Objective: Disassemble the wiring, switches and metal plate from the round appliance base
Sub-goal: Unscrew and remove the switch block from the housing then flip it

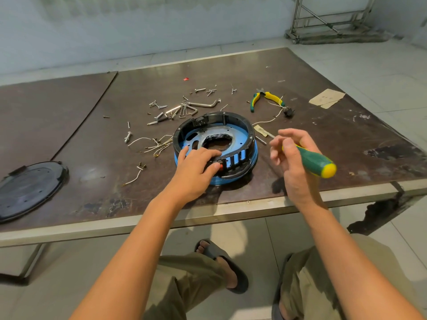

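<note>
The round appliance base (250,135), black with a blue lower ring, sits near the table's front edge. A blue metal plate (208,135) with a large opening lies inside it. My left hand (196,167) grips the near rim of the base, thumb beside a small red switch (221,166). My right hand (291,158), raised to the right of the base, holds a green and yellow screwdriver (316,162), its tip pointing up and left. A bundle of loose white wires (154,144) lies on the table left of the base.
Screws, bolts and hex keys (184,108) are scattered behind the base. Yellow-green pliers (265,98) and a wired black part (288,112) lie at back right. A black round cover (30,188) rests at the left. A short wire (136,175) lies near the front.
</note>
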Demonstrator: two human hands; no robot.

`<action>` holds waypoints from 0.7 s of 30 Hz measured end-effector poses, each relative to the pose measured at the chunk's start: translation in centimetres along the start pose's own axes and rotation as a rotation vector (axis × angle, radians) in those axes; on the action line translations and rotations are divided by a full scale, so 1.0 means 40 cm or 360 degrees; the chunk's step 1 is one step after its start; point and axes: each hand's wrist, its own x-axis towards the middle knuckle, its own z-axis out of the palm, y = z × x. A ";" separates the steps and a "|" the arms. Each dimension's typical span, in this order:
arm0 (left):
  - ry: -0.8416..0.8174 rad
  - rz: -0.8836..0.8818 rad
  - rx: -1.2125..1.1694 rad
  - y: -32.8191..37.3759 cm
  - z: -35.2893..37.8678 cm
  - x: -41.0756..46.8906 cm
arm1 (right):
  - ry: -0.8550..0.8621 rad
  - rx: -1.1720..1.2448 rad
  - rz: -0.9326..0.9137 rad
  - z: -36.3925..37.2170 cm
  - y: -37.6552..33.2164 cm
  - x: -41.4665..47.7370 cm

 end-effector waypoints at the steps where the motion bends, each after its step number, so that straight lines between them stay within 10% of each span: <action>1: -0.0008 -0.0002 -0.0021 0.000 -0.002 0.000 | -0.0055 0.0250 0.0104 0.009 -0.008 -0.002; 21: -0.0107 0.0105 -0.0139 -0.022 -0.017 -0.007 | -0.0303 0.0785 0.0549 -0.001 0.014 -0.007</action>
